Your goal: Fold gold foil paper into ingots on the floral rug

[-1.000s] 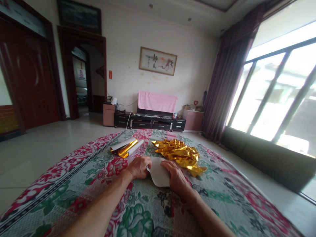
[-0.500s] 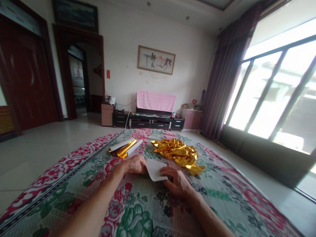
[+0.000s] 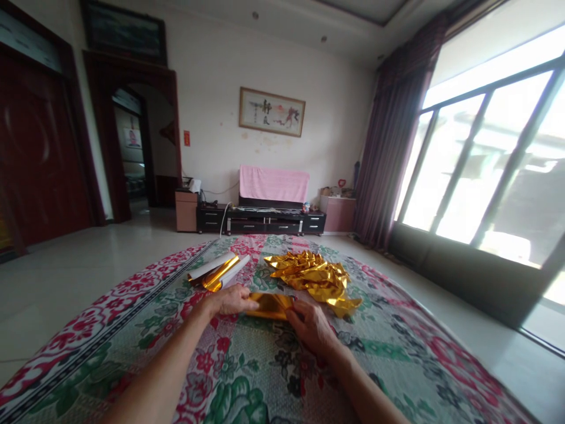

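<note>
A sheet of gold foil paper [image 3: 270, 306] is stretched between my two hands, its shiny side showing. My left hand [image 3: 232, 299] is closed on the sheet's left end. The right end is pinched in my right hand [image 3: 309, 321]. Just beyond my left hand lie curled sheets of gold paper [image 3: 216, 275] with white backs. A pile of folded gold paper pieces [image 3: 318, 274] sits past my right hand, on the flowered cloth [image 3: 241, 391]. My fingertips are partly hidden.
The cloth covers a wide surface in front of me. Beyond it stands a low black TV cabinet [image 3: 265, 224] with a pink cloth [image 3: 273, 184] over the thing on top. A large window [image 3: 477, 171] and purple curtain [image 3: 384, 147] are at the right.
The sheet between my hands showed its white side before; now its gold side shows and it looks like a narrower band. My hands keep hold of its ends.
</note>
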{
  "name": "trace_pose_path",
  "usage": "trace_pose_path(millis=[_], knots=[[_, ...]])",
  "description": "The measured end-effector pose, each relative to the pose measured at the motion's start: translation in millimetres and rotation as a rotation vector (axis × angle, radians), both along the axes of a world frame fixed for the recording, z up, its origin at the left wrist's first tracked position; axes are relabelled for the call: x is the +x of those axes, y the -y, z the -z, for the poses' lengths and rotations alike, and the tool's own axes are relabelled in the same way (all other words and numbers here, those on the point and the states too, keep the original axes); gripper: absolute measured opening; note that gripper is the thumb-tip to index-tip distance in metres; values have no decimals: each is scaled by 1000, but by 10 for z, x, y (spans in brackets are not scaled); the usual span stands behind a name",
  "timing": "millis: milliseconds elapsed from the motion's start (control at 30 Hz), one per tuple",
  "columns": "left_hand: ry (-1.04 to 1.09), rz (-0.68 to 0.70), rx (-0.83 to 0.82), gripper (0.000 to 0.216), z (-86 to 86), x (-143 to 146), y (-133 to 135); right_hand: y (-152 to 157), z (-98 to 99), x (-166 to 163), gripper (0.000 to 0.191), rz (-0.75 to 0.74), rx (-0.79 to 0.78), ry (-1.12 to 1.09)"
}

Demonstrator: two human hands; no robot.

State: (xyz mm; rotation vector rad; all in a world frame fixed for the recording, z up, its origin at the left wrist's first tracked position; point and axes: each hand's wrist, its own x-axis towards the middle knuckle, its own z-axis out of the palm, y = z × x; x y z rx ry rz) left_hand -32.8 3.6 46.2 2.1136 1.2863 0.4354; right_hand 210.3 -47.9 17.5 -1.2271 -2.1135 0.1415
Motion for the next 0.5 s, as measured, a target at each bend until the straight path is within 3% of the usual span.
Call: trace_pose_path(millis=[167,367,500], knots=[[-94,-123,21,36,21,103,-19,-37,12,-58,27,103,37,-58],[-181,-191,107,34,-46,239,22,-96,73,-80,12,175,47,-149],[-241,-235,218,34,38,290,-4,-133,94,-88,10,220,15,-137]])
